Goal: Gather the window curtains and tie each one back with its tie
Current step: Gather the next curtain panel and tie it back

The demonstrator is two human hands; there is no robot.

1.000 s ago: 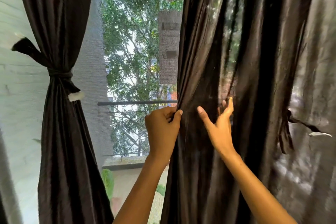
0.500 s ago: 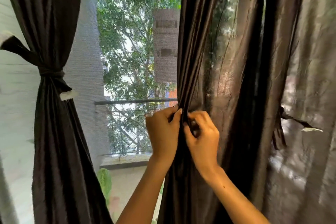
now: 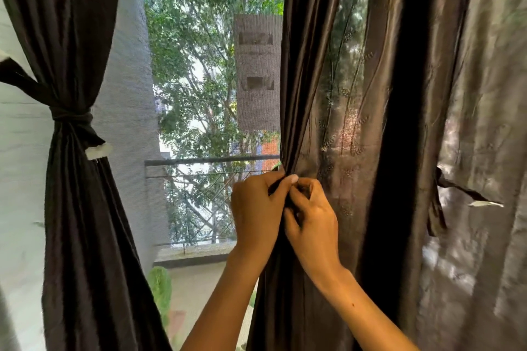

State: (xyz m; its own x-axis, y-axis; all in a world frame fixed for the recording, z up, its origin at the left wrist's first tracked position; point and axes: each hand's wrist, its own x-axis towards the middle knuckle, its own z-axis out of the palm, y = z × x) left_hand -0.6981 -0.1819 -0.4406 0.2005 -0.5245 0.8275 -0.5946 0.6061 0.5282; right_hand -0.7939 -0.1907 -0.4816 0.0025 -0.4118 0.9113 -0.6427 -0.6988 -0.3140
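Centrally, the left hand (image 3: 256, 208) gripped the gathered inner edge of the right curtain (image 3: 353, 122), thumb laid over the folds. The right hand (image 3: 312, 216) sat touching it, fingers curled and pinching the same bunched fabric just below the left thumb. This dark brown curtain hung loose, with its tie (image 3: 456, 194) dangling from its right part, well apart from both hands. The left curtain (image 3: 77, 208) stood gathered and bound by its knotted tie (image 3: 71, 117) near the wall. Between the two curtains, a railing (image 3: 211, 161) and trees (image 3: 194, 65) showed through the window
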